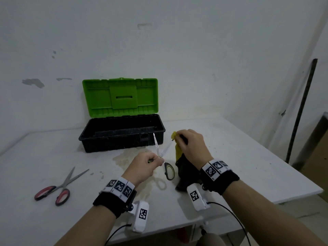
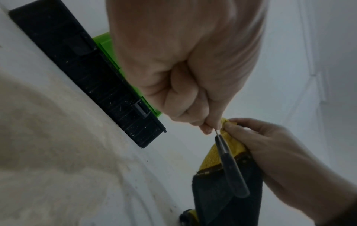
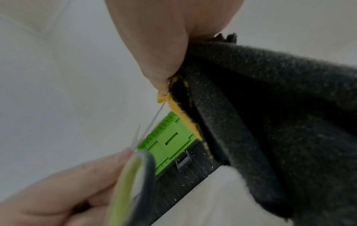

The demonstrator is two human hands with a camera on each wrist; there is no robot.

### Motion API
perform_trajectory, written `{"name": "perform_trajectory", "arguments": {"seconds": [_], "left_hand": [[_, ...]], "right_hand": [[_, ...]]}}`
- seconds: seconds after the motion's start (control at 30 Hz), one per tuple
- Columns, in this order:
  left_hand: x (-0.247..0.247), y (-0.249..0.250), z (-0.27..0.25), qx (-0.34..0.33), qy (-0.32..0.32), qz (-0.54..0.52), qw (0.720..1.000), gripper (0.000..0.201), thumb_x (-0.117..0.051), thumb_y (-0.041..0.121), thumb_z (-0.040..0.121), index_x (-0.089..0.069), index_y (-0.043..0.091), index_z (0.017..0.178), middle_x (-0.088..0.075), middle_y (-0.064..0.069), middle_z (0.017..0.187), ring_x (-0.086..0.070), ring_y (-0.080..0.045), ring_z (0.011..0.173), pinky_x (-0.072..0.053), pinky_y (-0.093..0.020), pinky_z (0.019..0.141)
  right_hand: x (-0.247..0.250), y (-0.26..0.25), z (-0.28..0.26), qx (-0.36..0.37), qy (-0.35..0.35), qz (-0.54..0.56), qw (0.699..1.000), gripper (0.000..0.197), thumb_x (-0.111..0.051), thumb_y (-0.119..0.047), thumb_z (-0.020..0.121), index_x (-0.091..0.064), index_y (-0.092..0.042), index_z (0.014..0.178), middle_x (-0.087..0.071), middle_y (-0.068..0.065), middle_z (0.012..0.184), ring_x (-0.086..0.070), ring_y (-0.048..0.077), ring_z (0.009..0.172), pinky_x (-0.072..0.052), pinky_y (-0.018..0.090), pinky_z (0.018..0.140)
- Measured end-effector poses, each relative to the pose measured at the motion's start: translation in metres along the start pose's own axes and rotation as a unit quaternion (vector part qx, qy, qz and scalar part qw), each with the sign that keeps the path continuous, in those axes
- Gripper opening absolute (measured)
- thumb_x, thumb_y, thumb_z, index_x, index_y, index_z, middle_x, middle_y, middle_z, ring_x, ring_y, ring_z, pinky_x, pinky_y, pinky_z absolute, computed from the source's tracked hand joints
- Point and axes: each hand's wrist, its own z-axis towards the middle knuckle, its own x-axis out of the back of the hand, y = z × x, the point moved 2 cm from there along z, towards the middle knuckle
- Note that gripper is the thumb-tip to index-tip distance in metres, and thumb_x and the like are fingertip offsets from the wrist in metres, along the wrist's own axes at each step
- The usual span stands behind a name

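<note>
Notes the toolbox [image 1: 115,142] standing open at the rear of the table [image 1: 230,157], green lid [image 1: 120,96] upright, interior dark and contents not discernible. Records the left hand [image 1: 145,166], fingers curled, gripping the green-handled scissors [image 1: 160,155] near the pivot, raised just in front of the box with blades spread, and the right hand [image 1: 191,146] gripping the yellow-and-black cloth [image 1: 184,169], bunched round one blade tip. Finds the red-handled scissors [image 1: 62,185] lying on the table, well left of both hands.

Bare workshop corner — open toolbox [image 1: 122,134] (green lid), scuffed wall [image 1: 177,50], stained table [image 1: 53,219]
</note>
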Motion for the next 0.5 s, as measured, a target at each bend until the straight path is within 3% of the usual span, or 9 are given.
{"name": "perform_trajectory", "arguments": {"seconds": [0.1, 0.2, 0.37, 0.43, 0.5], "left_hand": [[0.002, 0.003, 0.001, -0.021, 0.015, 0.071, 0.997, 0.026, -0.067, 0.039, 0.093, -0.067, 0.021, 0.074, -0.056, 0.007, 0.064, -0.050, -0.011, 0.057, -0.044, -0.030, 0.060], [0.002, 0.010, 0.001, -0.043, 0.007, 0.111, 0.993, 0.025, -0.066, 0.039, 0.093, -0.070, 0.018, 0.080, -0.059, 0.004, 0.068, -0.052, -0.012, 0.059, -0.044, -0.029, 0.060], [0.004, 0.005, -0.003, -0.032, 0.008, 0.104, 0.994, 0.028, -0.066, 0.040, 0.093, -0.070, 0.015, 0.080, -0.055, 0.007, 0.064, -0.050, -0.009, 0.056, -0.041, -0.024, 0.057], [0.003, 0.002, -0.003, -0.012, 0.009, 0.041, 0.999, 0.030, -0.067, 0.036, 0.094, -0.070, 0.008, 0.084, -0.052, 0.007, 0.062, -0.046, -0.008, 0.051, -0.040, -0.021, 0.052], [0.002, 0.003, -0.002, 0.007, 0.010, -0.016, 1.000, 0.032, -0.067, 0.033, 0.094, -0.069, 0.001, 0.088, -0.049, 0.008, 0.059, -0.043, -0.007, 0.047, -0.037, -0.019, 0.048]], "right_hand": [[-0.006, -0.016, -0.004, 0.043, -0.075, 0.006, 0.996, 0.012, -0.060, -0.023, 0.094, -0.071, -0.020, 0.097, -0.066, -0.002, 0.086, -0.059, 0.012, 0.080, -0.046, 0.023, 0.076], [-0.016, -0.020, -0.009, 0.039, -0.146, -0.018, 0.988, 0.014, -0.056, -0.026, 0.093, -0.070, -0.022, 0.093, -0.066, 0.000, 0.085, -0.060, 0.016, 0.081, -0.049, 0.031, 0.076], [-0.003, -0.002, 0.007, -0.039, -0.062, -0.050, 0.996, 0.014, -0.057, -0.025, 0.094, -0.070, -0.018, 0.094, -0.070, 0.003, 0.090, -0.062, 0.020, 0.085, -0.047, 0.030, 0.077], [0.000, -0.009, 0.002, 0.000, -0.046, -0.023, 0.999, 0.011, -0.059, -0.023, 0.094, -0.069, -0.018, 0.094, -0.069, 0.001, 0.089, -0.061, 0.015, 0.082, -0.045, 0.025, 0.077], [-0.006, -0.021, -0.010, 0.045, -0.086, 0.009, 0.995, 0.009, -0.060, -0.023, 0.094, -0.069, -0.020, 0.095, -0.066, -0.002, 0.087, -0.059, 0.011, 0.080, -0.045, 0.020, 0.075]]}}
